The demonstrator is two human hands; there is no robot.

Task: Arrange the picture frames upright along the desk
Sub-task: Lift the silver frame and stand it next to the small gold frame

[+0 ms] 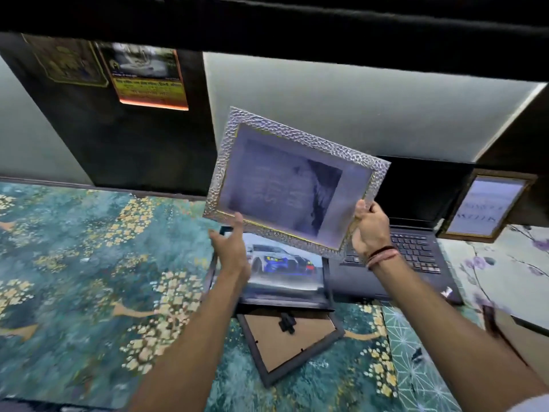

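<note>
A silver hammered-pattern frame (292,181) hangs tilted in the air above the desk. My right hand (371,227) grips its lower right corner. My left hand (233,248) touches its lower left edge with fingers spread. Beneath it a black frame with a car picture (285,273) lies flat on the desk. A dark frame (289,343) lies face down in front of that one, its brown backing and stand clip showing. At the far right a gold-brown frame (487,206) stands upright against the wall.
An open black laptop (416,233) sits right of the frames. The desk (74,263) has a teal floral cover. A dark wall panel with posters (148,75) rises behind, and a dark shelf (297,22) hangs overhead. A blurred dark object (493,322) lies at the right.
</note>
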